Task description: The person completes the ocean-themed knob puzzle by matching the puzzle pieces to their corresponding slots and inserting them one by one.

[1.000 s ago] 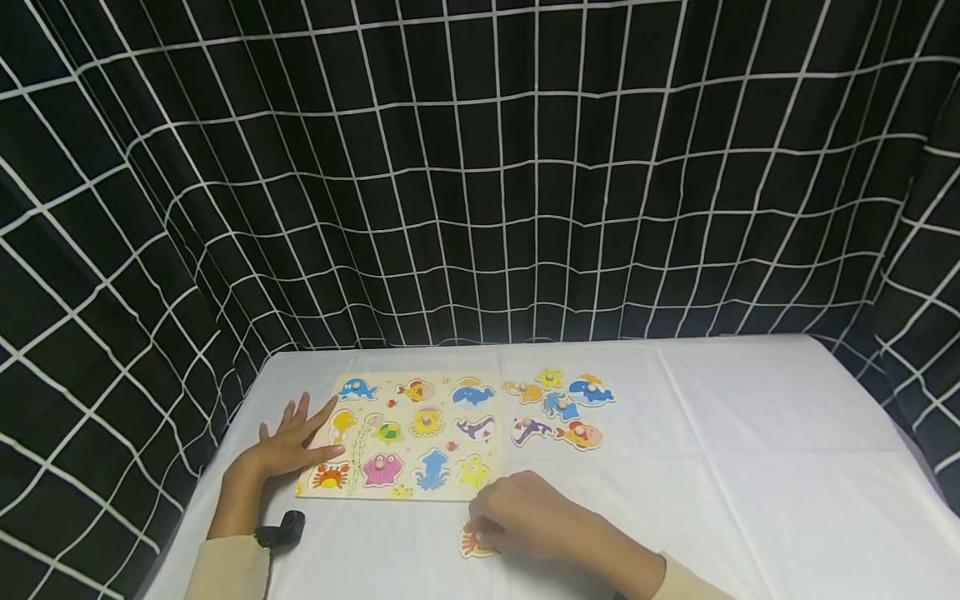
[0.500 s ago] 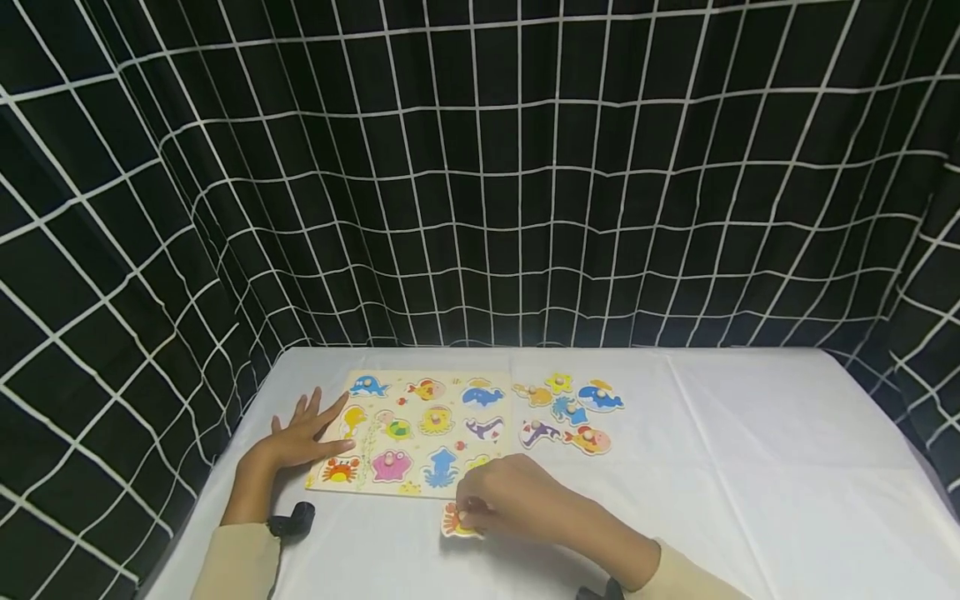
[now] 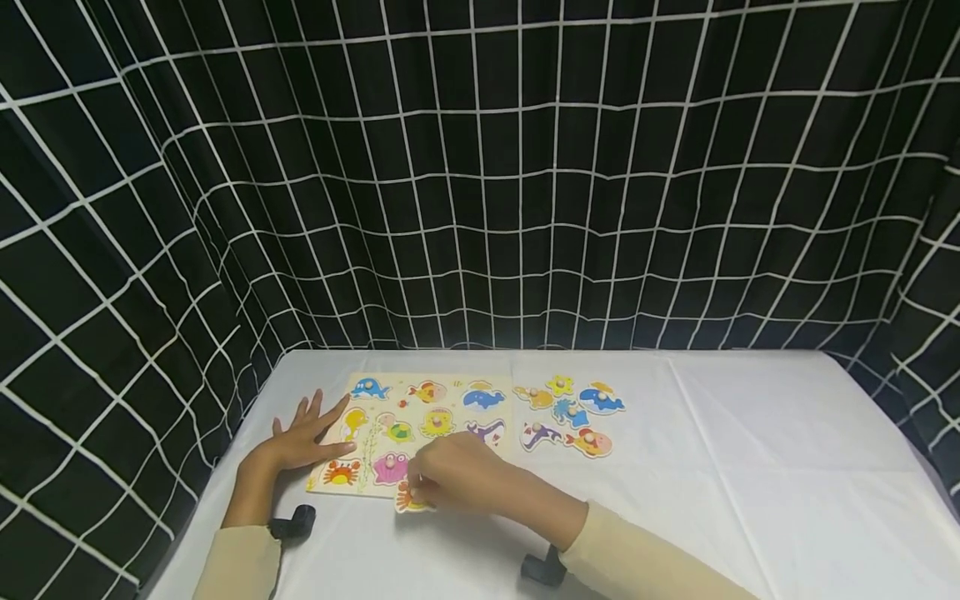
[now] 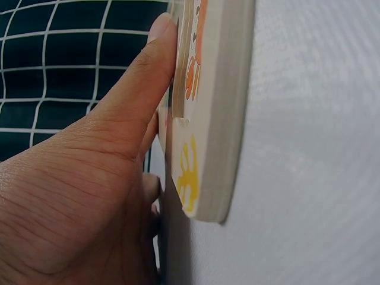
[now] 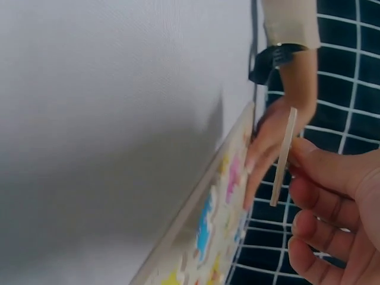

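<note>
right hand [image 5: 353,199] holds a thin piece [image 5: 284,157] edge-on

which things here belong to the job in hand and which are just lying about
Likely part of the job:
- crab piece, pinched by the right hand
- puzzle board, touched by the left hand
- loose sea-animal pieces, right of the board

Probably just surroundings:
- white tablecloth
- black gridded curtain
- dark wrist devices, worn, not handled

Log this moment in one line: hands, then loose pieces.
left hand: touching puzzle board | right hand: pinching crab piece aloft | loose pieces: right of board
</note>
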`<state>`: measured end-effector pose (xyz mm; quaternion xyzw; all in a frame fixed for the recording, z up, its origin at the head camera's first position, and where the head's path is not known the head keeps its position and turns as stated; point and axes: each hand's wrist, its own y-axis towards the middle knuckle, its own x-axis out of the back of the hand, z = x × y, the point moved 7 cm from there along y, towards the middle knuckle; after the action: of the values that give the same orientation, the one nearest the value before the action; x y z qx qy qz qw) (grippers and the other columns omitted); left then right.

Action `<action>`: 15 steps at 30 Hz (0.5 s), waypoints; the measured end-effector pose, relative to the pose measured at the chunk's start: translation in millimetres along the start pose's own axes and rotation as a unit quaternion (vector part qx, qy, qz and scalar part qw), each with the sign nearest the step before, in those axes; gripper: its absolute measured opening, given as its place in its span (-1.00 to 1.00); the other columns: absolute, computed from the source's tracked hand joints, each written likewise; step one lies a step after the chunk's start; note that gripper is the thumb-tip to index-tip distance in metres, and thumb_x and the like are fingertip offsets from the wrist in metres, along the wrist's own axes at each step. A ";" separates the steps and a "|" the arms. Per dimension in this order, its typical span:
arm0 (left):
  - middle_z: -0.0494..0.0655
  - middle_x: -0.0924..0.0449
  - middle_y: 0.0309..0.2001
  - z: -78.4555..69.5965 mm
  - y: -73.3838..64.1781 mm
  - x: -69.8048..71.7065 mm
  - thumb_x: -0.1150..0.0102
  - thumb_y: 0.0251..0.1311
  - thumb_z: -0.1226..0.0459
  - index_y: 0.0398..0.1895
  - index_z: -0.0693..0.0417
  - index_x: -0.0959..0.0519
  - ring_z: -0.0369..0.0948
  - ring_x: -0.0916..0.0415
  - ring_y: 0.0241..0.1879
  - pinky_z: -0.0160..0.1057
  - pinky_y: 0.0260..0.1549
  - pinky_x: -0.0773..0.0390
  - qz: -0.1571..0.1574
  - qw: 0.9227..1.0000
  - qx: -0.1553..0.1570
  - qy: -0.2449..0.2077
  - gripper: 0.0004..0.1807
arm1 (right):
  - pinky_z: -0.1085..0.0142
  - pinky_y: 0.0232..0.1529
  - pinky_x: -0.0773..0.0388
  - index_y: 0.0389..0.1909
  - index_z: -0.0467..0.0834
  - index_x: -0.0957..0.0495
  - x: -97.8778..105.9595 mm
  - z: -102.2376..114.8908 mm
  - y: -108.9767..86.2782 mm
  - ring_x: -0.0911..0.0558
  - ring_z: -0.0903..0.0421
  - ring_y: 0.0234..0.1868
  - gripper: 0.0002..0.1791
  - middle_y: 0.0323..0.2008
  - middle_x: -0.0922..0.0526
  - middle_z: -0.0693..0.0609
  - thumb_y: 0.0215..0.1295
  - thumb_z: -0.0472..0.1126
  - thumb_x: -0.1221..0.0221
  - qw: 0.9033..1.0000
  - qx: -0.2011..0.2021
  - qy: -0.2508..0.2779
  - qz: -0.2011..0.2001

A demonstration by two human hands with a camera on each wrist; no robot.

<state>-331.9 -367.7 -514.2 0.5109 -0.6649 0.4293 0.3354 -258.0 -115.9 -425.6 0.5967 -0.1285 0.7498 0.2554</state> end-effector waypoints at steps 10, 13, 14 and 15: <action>0.35 0.42 0.60 8.4 4.5 -6.2 -0.21 0.07 -0.39 0.63 -0.21 0.00 0.32 0.56 0.55 0.54 0.26 0.61 -0.009 1.000 -0.006 -0.021 0.13 | 0.53 -0.47 -0.36 -0.40 0.12 -0.76 -22.5 6.8 31.0 -0.45 0.42 -0.53 -0.95 -0.54 -0.63 0.36 0.21 -0.13 -0.42 0.999 -0.007 -0.027 -0.018; 0.33 0.41 0.61 15.7 8.9 -7.9 -0.17 0.03 -0.46 0.63 -0.28 0.00 0.30 0.56 0.56 0.53 0.25 0.64 -0.019 1.000 -0.012 -0.020 0.14 | 0.54 -0.50 -0.34 -0.42 0.10 -0.75 -25.0 9.0 42.0 -0.43 0.41 -0.54 -0.94 -0.55 -0.63 0.36 0.21 -0.14 -0.42 0.999 -0.007 -0.024 -0.034; 0.33 0.41 0.61 17.6 10.3 -8.1 -0.17 0.03 -0.46 0.63 -0.28 -0.01 0.30 0.56 0.56 0.53 0.24 0.65 -0.021 1.000 -0.013 -0.019 0.14 | 0.54 -0.50 -0.35 -0.41 0.10 -0.75 -25.9 9.4 45.9 -0.44 0.41 -0.54 -0.94 -0.54 -0.65 0.35 0.21 -0.14 -0.42 0.999 -0.008 -0.022 -0.040; 0.31 0.41 0.61 19.8 11.8 -8.7 -0.16 0.02 -0.47 0.63 -0.28 -0.01 0.28 0.56 0.56 0.52 0.25 0.66 -0.023 0.999 -0.013 -0.017 0.15 | 0.55 -0.49 -0.36 -0.40 0.10 -0.75 -26.4 10.0 49.5 -0.46 0.41 -0.53 -0.95 -0.51 -0.67 0.35 0.21 -0.13 -0.42 0.999 -0.009 -0.024 -0.046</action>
<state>-341.3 -381.1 -532.6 0.5291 -0.6640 0.4037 0.3408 -272.0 -168.3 -442.9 0.6172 -0.1139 0.7217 0.2919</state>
